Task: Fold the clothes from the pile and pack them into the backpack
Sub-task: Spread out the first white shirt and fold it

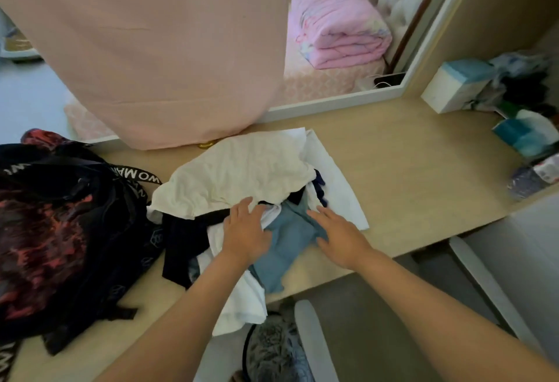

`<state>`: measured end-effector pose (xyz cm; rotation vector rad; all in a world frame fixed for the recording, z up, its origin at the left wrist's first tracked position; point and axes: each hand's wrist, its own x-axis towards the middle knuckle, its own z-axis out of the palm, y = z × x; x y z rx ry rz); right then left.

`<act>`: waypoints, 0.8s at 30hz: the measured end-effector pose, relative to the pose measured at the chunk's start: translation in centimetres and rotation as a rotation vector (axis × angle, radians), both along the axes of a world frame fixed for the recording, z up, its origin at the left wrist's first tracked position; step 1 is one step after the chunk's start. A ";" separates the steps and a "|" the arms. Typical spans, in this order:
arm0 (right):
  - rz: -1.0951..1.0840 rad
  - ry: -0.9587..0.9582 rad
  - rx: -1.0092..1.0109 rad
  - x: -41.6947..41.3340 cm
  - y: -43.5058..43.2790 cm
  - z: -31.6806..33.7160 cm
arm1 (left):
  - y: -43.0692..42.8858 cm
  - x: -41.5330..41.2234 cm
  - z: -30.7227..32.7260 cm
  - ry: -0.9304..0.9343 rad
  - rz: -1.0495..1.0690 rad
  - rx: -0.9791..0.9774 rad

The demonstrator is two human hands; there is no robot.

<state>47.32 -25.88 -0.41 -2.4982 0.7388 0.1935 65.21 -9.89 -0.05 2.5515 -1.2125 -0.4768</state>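
A pile of clothes (242,170) lies in the middle of the wooden desk (408,170): a cream shirt on top, white pieces, a black garment (184,242) and a blue-grey garment (287,248) at the front. My left hand (245,230) rests flat on the pile at the blue-grey garment's left edge, fingers spread. On that garment's right edge my right hand (341,233) lies flat, fingers apart. Neither hand grips anything. A black and red backpack (60,230) stands at the desk's left end, its straps loose.
A pink cloth (151,49) hangs at the back of the desk. A mirror behind shows a bed with a folded pink quilt (338,28). Boxes and tissue packs (459,85) crowd the right end. A white chair armrest (314,342) is below the desk edge.
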 end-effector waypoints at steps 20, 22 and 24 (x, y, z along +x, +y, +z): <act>-0.075 0.400 0.309 -48.9 5.0 2.1 | 2.3 -51.7 0.0 0.637 -0.441 0.253; -0.032 0.509 0.328 -50.8 5.8 1.5 | 3.1 -53.4 -0.5 0.763 -0.460 0.338; 0.116 0.646 0.249 -51.7 6.1 1.1 | 4.1 -54.4 -1.4 0.856 -0.482 0.424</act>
